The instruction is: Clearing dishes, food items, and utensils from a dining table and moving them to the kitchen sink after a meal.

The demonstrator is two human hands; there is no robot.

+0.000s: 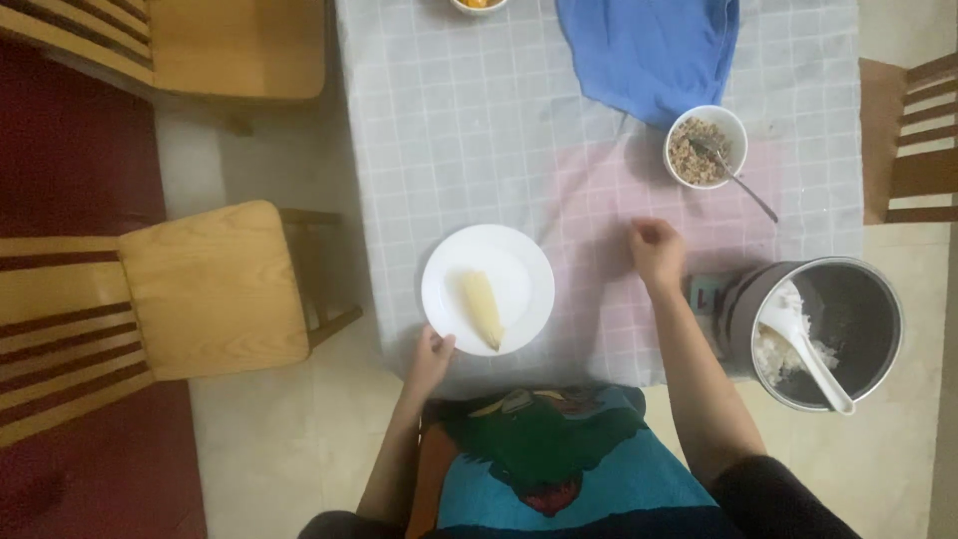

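Gripping round white plate rim, left hand fingers pinching, pale yellow corn cob on it

Free: bare worktop between my white plate and my right hand, open up the middle | Far side: blue cloth blocks | Right: small bowl with its spoon, and the pot with a white ladle at the edge | Left: wooden chair beside the worktop edge
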